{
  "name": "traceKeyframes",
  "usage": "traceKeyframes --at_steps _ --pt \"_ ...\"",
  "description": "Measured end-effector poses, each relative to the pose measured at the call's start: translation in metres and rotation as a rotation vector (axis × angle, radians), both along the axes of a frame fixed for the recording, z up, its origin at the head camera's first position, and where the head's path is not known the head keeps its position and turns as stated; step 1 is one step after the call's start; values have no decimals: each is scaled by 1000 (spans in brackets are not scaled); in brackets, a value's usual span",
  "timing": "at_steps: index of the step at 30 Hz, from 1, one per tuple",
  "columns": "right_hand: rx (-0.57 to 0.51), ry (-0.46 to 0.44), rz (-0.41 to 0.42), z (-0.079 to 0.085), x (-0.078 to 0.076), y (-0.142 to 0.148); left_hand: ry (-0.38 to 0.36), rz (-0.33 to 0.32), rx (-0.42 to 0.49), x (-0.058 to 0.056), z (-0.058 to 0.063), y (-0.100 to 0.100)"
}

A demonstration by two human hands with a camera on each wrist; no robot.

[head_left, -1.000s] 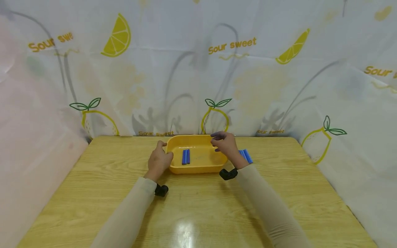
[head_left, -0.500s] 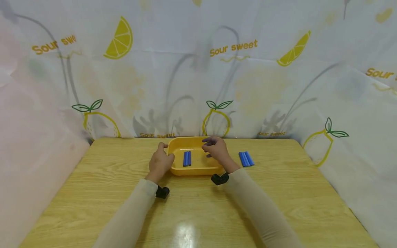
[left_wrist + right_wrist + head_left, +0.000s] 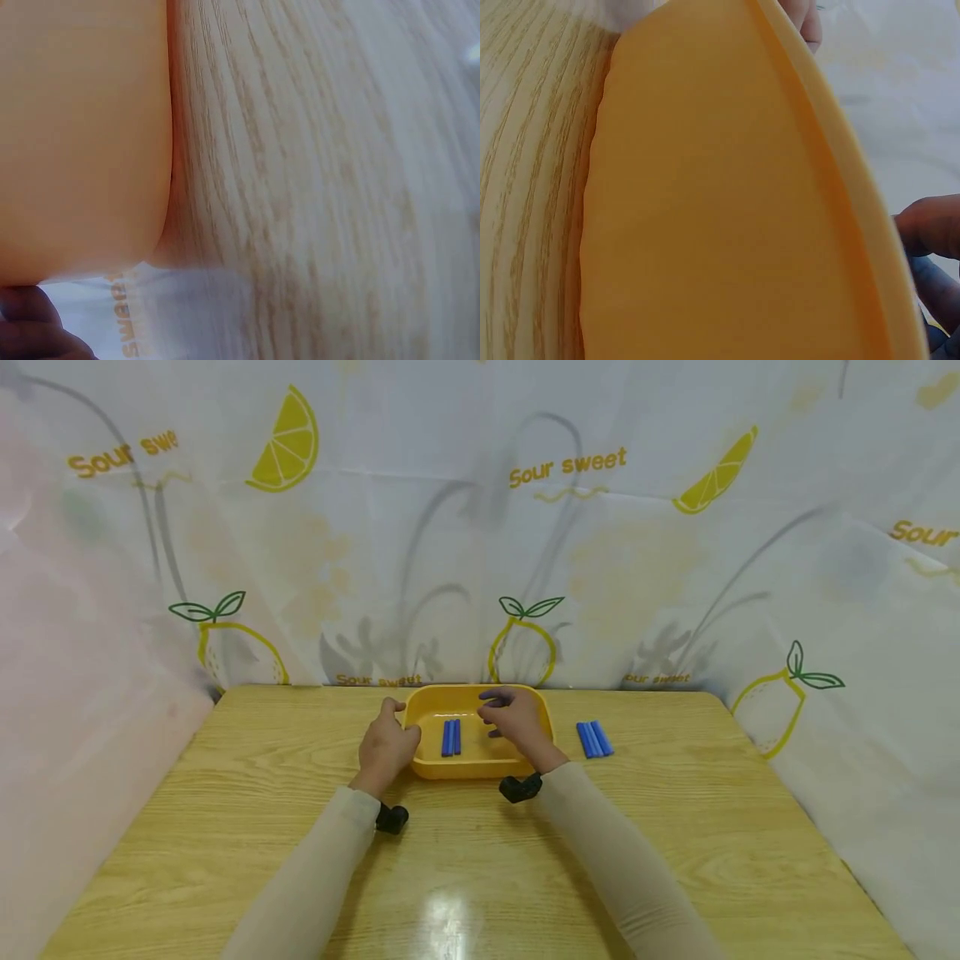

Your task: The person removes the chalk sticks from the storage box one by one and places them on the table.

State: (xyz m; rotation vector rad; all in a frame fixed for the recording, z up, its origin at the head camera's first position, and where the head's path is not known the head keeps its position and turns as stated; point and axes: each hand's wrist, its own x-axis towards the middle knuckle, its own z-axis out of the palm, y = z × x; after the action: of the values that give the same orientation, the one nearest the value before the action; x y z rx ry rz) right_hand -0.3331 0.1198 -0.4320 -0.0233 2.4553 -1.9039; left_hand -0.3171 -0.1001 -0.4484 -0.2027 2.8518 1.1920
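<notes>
One yellow, rounded-rectangular, plastic-looking tray (image 3: 465,771) on a light-brown wood-grained table (image 3: 450,860).
Left hand (image 3: 386,746) at tray's left end: thumb and fingers grip the rim, presumably to steady it. Inside tray, left of its middle: slim blue straight sticks (image 3: 452,737), seemingly three, material unclear, parallel and close, perhaps for neat order. Right hand (image 3: 521,720) over tray's right half: fingers bent; cannot tell whether they pinch anything; wrist over the near rim, probably to clear the wall. On table, right of tray, well apart from its wall: second blue stick set (image 3: 595,739), seemingly four, side by side, likely placed for right-hand reach.
</notes>
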Motion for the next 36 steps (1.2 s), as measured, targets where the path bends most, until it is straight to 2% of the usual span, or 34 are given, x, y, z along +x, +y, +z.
traceKeyframes --at_steps 6,18,26,36 --pt "-7 -17 8 -2 -2 -9 -15 -2 -6 0 1 -1" --pt "52 14 42 -3 -8 -26 -3 3 -7 1 0 -2" --pt "80 2 51 -2 -9 -33 -10 2 -6 2 2 1" --pt "35 -15 30 -11 -15 -37 -13 -6 -1 2 1 2"
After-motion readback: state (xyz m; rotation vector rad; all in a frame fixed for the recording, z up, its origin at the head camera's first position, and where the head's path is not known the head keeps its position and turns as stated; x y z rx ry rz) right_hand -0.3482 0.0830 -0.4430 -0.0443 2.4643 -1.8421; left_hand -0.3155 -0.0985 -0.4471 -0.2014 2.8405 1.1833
